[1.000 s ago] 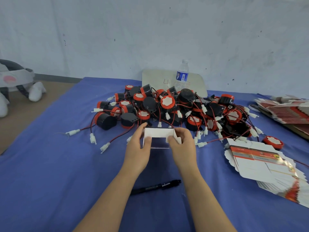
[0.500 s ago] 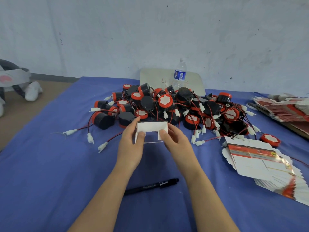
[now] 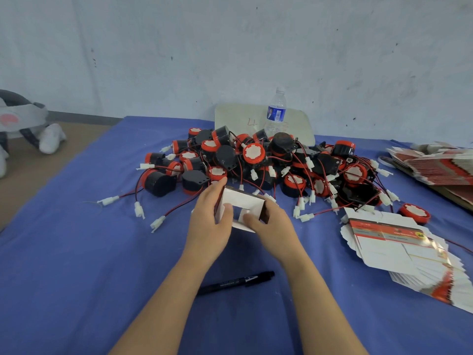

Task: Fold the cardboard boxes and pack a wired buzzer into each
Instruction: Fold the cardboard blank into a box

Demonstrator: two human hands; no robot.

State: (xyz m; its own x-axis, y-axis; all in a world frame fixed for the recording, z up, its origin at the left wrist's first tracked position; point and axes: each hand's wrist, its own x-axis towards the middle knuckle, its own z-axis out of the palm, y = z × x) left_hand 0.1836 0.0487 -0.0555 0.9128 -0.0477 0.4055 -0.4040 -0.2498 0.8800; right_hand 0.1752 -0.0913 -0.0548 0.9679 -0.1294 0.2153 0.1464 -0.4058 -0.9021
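Mid-frame, the left hand (image 3: pixel 207 226) and right hand (image 3: pixel 276 231) hold one half-folded box (image 3: pixel 242 201); the buzzer pile (image 3: pixel 256 160) behind it waits unpacked

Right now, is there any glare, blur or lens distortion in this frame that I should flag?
Head view: soft, even light with only faint shadows; a patch of glare on the top flat carton at the right; the held box slightly soft; wide-angle stretch toward the edges.
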